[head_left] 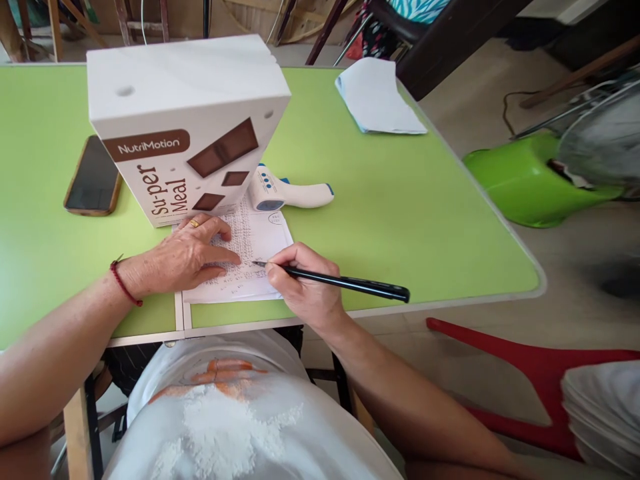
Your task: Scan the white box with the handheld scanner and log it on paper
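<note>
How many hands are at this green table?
2: the left hand resting on the written paper, and the right hand holding a pen over it. No others show.

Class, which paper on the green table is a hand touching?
The written-on paper under the left hand; the other paper, farther back and right, lies untouched.

The pen [370, 287] is smooth, glossy plastic; the sheet [250, 288] is matt paper. The box [175, 157] looks like smooth, matt card, the thermometer [305, 195] like smooth plastic. The phone [94, 180] has a glossy glass screen. The tabletop [425, 220] is smooth, the shirt [240, 413] cloth, the ring [195, 223] shiny metal.
</note>
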Demonstrator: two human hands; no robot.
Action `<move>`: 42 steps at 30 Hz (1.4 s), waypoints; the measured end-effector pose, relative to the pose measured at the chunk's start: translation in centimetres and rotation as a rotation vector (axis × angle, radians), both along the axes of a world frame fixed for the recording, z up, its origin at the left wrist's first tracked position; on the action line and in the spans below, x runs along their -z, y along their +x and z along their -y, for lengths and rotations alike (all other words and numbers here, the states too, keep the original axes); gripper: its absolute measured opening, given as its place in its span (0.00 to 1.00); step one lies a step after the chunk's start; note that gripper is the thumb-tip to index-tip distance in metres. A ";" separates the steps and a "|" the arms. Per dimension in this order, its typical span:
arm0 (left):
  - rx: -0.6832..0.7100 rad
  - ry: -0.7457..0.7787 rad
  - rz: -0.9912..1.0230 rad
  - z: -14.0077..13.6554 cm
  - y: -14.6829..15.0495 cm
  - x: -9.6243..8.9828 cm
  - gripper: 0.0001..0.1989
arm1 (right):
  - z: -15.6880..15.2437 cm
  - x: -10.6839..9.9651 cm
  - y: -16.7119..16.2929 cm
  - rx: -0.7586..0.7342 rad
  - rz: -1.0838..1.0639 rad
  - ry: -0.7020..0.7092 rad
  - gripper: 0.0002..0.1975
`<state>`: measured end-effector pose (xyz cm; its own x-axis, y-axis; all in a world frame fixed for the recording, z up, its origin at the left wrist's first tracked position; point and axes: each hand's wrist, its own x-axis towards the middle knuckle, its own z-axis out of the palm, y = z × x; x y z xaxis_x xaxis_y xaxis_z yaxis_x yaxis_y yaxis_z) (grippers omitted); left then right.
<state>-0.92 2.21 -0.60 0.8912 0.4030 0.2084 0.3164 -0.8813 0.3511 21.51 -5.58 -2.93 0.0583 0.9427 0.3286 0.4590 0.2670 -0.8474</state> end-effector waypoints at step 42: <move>-0.003 -0.009 -0.007 0.0 0.0 -0.1 0.14 | -0.2 -0.1 0.1 -0.048 0.022 -0.006 0.05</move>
<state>-0.96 2.19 -0.48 0.8914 0.4075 0.1983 0.3216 -0.8771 0.3568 21.61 -5.38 -2.84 0.0060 0.9461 0.3237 0.4648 0.2840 -0.8387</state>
